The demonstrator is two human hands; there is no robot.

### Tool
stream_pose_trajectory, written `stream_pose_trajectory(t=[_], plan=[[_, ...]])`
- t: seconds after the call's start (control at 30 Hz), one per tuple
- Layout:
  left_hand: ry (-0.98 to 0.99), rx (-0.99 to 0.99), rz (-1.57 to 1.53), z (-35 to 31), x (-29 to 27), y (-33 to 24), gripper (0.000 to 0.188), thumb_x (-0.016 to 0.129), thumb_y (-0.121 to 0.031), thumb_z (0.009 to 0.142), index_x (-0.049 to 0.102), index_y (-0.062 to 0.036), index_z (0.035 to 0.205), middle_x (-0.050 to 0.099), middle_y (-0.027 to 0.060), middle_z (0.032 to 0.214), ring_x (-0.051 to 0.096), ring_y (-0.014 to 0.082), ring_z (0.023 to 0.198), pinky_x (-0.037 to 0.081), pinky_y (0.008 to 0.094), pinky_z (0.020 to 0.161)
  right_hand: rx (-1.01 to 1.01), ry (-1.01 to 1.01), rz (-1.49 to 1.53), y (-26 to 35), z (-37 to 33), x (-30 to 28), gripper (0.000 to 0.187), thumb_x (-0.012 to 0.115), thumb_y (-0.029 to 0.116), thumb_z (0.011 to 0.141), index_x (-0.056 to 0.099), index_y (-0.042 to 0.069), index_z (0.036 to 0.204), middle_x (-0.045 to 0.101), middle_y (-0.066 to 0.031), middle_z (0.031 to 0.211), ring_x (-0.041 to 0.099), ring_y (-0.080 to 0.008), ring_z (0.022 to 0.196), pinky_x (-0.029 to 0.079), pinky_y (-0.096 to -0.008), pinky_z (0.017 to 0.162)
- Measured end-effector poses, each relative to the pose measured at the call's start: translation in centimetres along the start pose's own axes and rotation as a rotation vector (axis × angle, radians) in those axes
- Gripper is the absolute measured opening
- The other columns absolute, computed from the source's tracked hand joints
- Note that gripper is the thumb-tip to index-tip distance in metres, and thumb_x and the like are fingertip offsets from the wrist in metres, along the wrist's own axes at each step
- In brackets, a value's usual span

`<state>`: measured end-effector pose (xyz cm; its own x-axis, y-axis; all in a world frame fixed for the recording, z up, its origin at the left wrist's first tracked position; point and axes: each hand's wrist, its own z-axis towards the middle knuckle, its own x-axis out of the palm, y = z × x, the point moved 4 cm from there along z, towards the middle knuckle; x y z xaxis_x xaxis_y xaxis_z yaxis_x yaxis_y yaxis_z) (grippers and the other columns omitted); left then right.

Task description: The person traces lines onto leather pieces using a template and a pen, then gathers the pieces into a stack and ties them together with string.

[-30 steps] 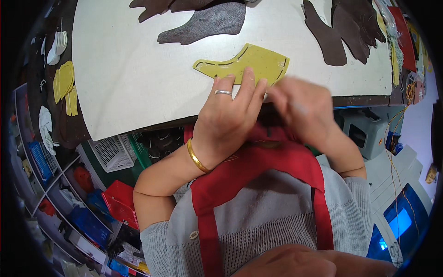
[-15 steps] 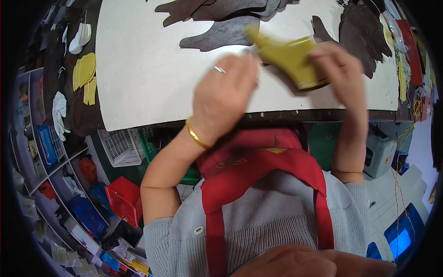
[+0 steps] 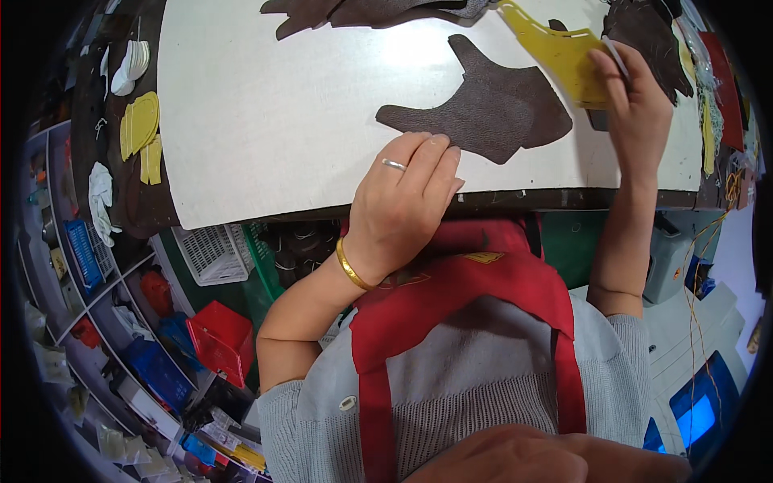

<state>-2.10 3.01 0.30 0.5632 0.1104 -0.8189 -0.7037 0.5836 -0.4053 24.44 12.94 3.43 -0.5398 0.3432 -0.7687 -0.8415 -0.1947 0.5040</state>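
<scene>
A dark brown leather piece point(image 3: 499, 109) with pointed arms lies flat on the white board point(image 3: 241, 121). My left hand point(image 3: 407, 181) rests at its near left edge, fingers stretched out side by side with the tips touching the leather. Over the board's right part, my right hand point(image 3: 640, 105) grips a yellow template point(image 3: 564, 60), raised and tilted, its narrow end pointing to the far left. A thin grey tool point(image 3: 616, 58) also sticks up from the right fingers; its kind is not clear.
More dark leather pieces point(image 3: 370, 12) lie at the far edge, and another stack point(image 3: 644, 36) at the far right. Yellow cut pieces point(image 3: 139, 129) and a white glove point(image 3: 101, 197) lie left of the board. Below stand a red bin point(image 3: 219, 342) and a white basket point(image 3: 213, 256).
My right hand has carried the yellow template right and away from me. My left hand has come down to the board. A dark brown piece now lies where the template was; the grey-faced piece is gone.
</scene>
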Motion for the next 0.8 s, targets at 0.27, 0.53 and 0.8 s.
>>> stream_pose_trajectory(t=[0.27,0.53,0.8], plan=[[-0.069,0.069,-0.014,-0.6,-0.3,0.6,0.031,0.079,-0.006,0.076,0.071,-0.0013,0.106,0.068,0.0114,0.11,0.065,0.0304,0.102,0.057,0.0382,0.086,-0.01,0.42,0.449,3.5,-1.7,2.1,0.023,0.071,0.02,0.096,0.074,0.002,0.109,0.075,-0.0065,0.087,0.066,-0.0082,0.076,0.054,-0.0268,0.071],[-0.154,0.006,0.047,0.3,-0.5,1.6,0.025,0.069,-0.001,0.078,0.073,0.0001,0.103,0.07,0.0133,0.103,0.068,0.0325,0.097,0.059,0.038,0.08,0.033,0.604,0.401,5.0,-1.4,5.7,0.025,0.072,0.024,0.092,0.074,0.003,0.107,0.072,-0.0123,0.079,0.068,-0.0164,0.07,0.053,-0.0289,0.067],[-0.153,-0.013,0.047,0.0,-0.5,1.9,0.027,0.068,-0.002,0.077,0.073,0.0002,0.103,0.071,0.0128,0.102,0.068,0.0314,0.092,0.059,0.037,0.078,-0.029,0.591,0.324,5.7,-1.6,6.2,0.023,0.071,0.027,0.093,0.075,0.008,0.106,0.072,-0.0122,0.079,0.07,-0.023,0.069,0.054,-0.0319,0.066]])
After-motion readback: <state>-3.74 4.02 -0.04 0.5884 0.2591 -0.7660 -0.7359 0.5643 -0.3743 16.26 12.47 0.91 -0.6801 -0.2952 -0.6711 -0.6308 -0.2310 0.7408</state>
